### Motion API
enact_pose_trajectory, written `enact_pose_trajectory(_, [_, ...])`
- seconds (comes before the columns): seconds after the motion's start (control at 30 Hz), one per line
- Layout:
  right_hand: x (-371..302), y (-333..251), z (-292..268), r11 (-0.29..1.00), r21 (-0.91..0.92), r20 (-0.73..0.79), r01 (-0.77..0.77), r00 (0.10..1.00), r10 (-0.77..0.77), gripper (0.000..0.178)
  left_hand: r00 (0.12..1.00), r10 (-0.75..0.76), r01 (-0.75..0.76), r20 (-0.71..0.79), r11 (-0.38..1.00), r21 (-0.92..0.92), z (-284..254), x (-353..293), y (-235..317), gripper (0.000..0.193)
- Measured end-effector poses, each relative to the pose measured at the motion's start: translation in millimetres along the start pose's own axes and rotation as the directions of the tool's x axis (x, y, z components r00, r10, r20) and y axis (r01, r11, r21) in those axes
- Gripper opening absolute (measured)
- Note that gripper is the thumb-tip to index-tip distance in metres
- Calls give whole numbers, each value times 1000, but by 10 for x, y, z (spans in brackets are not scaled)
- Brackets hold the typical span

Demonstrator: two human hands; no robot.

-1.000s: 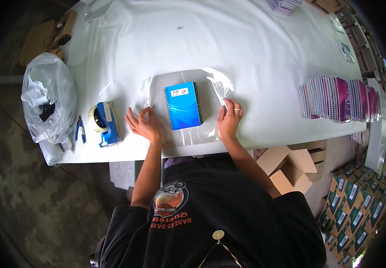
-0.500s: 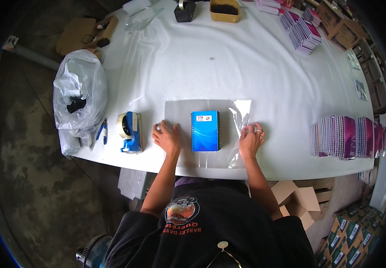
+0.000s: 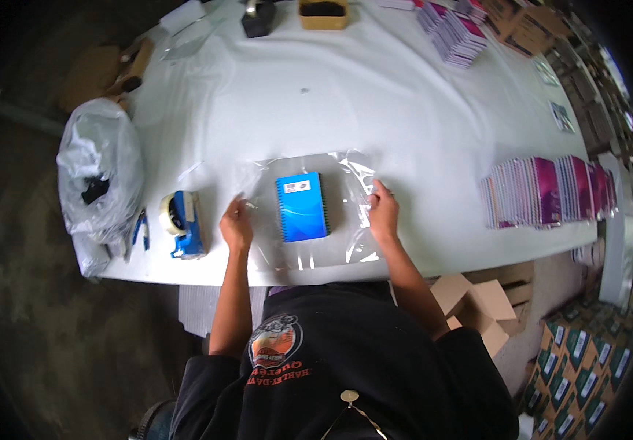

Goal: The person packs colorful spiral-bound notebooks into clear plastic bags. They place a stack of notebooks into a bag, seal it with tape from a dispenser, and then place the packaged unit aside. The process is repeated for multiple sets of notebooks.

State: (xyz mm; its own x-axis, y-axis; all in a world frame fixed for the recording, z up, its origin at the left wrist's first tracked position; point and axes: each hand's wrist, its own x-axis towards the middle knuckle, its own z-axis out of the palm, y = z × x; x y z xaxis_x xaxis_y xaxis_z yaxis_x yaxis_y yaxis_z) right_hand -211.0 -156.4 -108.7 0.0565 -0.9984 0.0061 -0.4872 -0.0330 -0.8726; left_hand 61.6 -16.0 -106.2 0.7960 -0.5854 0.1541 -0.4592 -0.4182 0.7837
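Head view: blue notebook (image 3: 302,209) on a clear plastic sheet (image 3: 346,220), a hand at each side

The blue notebook lay flat on the clear plastic sheet, between the two hands and touched by neither. The right hand (image 3: 384,213) pinched the sheet's right edge between thumb and fingers; the left hand (image 3: 236,224) appeared to grasp the left edge likewise, though blur softened its fingertips.

The sheet looked light, limp and slick — apt to crease or slide, and best taken by its side edges. The notebook seemed heavier and stiffer, its smooth cover probably slippery against the plastic. Its long sides offered a sound hold, but coil loops showed there — they might snag the film or bend if squeezed.

On the white-covered table (image 3: 433,132), a blue tape dispenser (image 3: 190,236) stood left of the left hand, and a row of purple notebooks (image 3: 547,192) sat well to the right.
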Motion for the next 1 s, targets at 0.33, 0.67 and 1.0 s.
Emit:
enact_pose_trajectory(0.33, [-18, 11, 67, 988, -89, -32, 125, 991, -128, 7, 987, 92, -61, -131, 972, 225, 60, -64, -82, 13])
enact_pose_trajectory(0.67, [-88, -293, -80, 951, -307, 63, 31, 998, -12, 8, 946, 322, -263, -33, 824, 502, 21, -116, 138, 10])
enact_pose_trajectory(1.0, [-57, -419, -16, 994, -102, 107, -41, 993, 52, 19, 996, 83, -84, 20, 898, 431, 16, -42, -54, 33])
